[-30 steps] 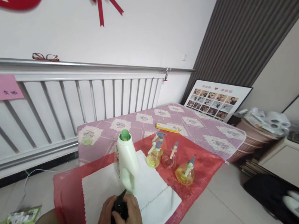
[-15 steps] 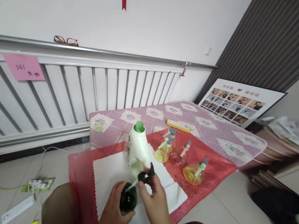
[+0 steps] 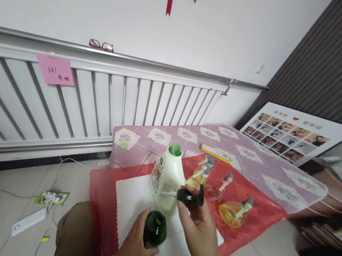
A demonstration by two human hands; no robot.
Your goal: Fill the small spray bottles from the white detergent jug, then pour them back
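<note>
My left hand [image 3: 135, 241] is wrapped round a round, dark green glossy bottle [image 3: 155, 232] over the white cloth [image 3: 131, 195]. The bottle's top faces me. In my right hand [image 3: 200, 228] is a dark pump head [image 3: 184, 196], gripped between thumb and fingers. Its pale dip tube points left, clear of the bottle, in front of a pale green jug [image 3: 167, 173] with a green opening at its top. To the right, on red cloth, stand several small spray bottles: a yellow one [image 3: 198, 180], a pinkish one [image 3: 213, 193] and an orange one [image 3: 231, 214].
A yellow-edged case [image 3: 215, 153] and a small greenish lid [image 3: 124, 143] lie on the patterned tablecloth [image 3: 251, 151]. A white radiator [image 3: 114, 93] runs behind the table. On the floor at left are a white power bank [image 3: 29, 221] and cables.
My right hand has drawn the pump head's tube away from the green bottle, up and to the right. The camera view has shifted left, so everything appears further right.
</note>
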